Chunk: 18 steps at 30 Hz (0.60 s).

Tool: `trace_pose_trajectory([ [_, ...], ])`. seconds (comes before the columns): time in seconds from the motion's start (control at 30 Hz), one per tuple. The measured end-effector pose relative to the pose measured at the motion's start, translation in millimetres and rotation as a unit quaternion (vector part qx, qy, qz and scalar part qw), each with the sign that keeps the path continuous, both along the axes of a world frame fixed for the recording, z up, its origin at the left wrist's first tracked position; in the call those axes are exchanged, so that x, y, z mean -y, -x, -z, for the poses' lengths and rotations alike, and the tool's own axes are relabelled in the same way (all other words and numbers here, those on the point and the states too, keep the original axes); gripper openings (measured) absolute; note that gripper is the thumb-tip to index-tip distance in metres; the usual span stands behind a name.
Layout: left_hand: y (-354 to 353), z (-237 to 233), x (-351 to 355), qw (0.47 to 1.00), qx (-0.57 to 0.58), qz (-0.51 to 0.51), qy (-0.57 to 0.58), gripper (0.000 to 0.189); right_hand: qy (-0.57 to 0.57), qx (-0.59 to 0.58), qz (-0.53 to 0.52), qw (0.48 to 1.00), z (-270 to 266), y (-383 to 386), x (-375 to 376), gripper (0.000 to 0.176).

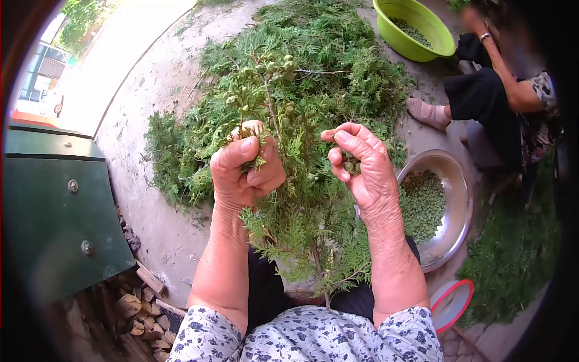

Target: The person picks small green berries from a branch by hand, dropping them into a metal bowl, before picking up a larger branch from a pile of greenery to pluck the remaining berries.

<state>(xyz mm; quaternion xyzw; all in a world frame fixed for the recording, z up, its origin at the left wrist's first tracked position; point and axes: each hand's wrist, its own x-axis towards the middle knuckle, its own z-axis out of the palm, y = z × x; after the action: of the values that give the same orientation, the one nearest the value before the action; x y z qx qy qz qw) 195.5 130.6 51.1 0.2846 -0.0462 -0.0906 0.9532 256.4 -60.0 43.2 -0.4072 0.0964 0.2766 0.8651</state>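
My left hand (246,166) is closed around a leafy evergreen twig, its thumb across the stem. Clusters of small green cones (278,71) show on the sprays above that hand. A long cypress-like branch (313,241) stands between my forearms, its lower end close to my lap. To the right of the foliage, my right hand (371,166) is curled with several green cones (350,163) in its palm. Its thumb and forefinger tips come close together; anything between them is too small to make out.
Cut evergreen branches (325,42) lie heaped ahead. A metal basin (461,208) of green cones stands at my right, a lime-green basin (443,45) farther off. Beyond sits another person (488,90). A red-rimmed object (452,304), green metal panel (54,223) and firewood (151,280) are nearby.
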Motion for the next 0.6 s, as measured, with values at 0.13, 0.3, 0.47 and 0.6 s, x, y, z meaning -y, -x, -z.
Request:
trace_pose_trajectory([
  [0.13,-3.7,0.1,-0.9,0.995,0.090,0.027,0.020,0.022,0.156,0.085,-0.112,0.978,-5.1,4.6,1.6,0.014],
  [0.3,-3.5,0.2,-4.9,0.993,0.114,0.022,0.032,0.023,0.328,0.353,-0.262,0.836,-5.8,5.8,4.3,0.026],
  [0.47,-3.2,1.7,-6.5,0.993,0.109,0.025,0.047,0.023,0.342,0.488,-0.242,0.766,0.8,18.6,-4.2,0.027],
  [0.6,-1.5,0.5,-5.7,0.994,0.103,0.025,0.040,0.023,0.353,0.455,-0.204,0.792,5.3,25.8,-8.7,0.025],
])
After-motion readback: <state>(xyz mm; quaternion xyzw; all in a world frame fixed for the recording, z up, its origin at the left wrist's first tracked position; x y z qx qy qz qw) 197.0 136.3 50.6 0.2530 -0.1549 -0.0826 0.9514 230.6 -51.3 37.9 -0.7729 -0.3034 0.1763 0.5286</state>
